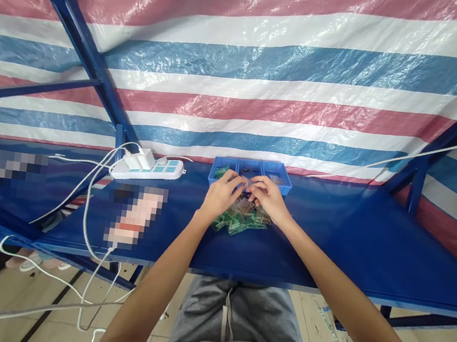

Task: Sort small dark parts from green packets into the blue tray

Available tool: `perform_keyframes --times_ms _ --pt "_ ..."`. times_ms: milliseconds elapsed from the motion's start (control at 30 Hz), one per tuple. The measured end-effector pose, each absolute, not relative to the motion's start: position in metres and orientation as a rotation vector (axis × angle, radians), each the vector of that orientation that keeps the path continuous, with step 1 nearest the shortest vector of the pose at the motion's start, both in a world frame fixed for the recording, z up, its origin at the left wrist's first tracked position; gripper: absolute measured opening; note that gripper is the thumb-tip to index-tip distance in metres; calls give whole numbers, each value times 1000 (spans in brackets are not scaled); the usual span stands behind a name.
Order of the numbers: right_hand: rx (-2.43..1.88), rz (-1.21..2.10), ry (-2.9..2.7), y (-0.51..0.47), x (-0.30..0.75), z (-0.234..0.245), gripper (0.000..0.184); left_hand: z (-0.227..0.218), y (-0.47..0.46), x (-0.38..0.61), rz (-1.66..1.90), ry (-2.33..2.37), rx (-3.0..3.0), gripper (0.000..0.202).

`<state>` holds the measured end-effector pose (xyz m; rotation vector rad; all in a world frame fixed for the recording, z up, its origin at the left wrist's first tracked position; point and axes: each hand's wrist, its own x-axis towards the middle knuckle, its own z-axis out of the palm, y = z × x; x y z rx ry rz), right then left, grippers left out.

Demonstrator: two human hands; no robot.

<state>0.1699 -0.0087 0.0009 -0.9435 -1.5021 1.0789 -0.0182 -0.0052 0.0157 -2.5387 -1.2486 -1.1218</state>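
Note:
My left hand (pixel 222 194) and my right hand (pixel 269 197) meet over the front of a blue divided tray (pixel 285 189). Their fingertips are closed around what looks like a small clear plastic bag (pixel 247 184), too small to make out in detail. Right below lies a heap of small clear and green-printed plastic packets (pixel 242 222) on the blue table. Green packets (pixel 221 171) show in the tray's left compartment. The middle one has small dark parts (pixel 249 170), and something clear (pixel 274 178) lies in the right one.
To the left, a white power strip (pixel 169 170) carries plugged-in chargers (pixel 139 159). A blurred-out phone-like object (pixel 138 218) lies nearer, joined to a white cable (pixel 86 214). Blue frame bars (pixel 95 64) and a striped tarp (pixel 268 58) stand behind the blue table (pixel 350 237).

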Motion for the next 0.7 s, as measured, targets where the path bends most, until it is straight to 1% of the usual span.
perform_keyframes --times_ms 133,267,333,400,500,600,700 --pt "-990 1030 -1546 -9 171 2 38 15 -2 -18 -1157 -1260 -2538 21" --pt "-1045 704 -1695 -9 171 2 32 16 -3 -17 -1212 -1241 -2586 20" --pt "-1065 614 -1713 -8 171 0 33 15 -3 -15 -1248 -1253 -2625 17" --pt "-1065 653 -1703 -6 171 -2 37 15 -3 -15 -1309 -1306 -2641 16" --pt "-1044 779 -1647 -4 172 -4 39 15 -3 -15 -1358 -1339 -2629 22" --pt "-1030 856 -1588 -6 172 -1 37 15 -5 -15 -1278 -1257 -2665 24" --pt "-1017 887 -1563 -10 171 5 32 15 -6 -16 -1198 -1225 -2706 30"
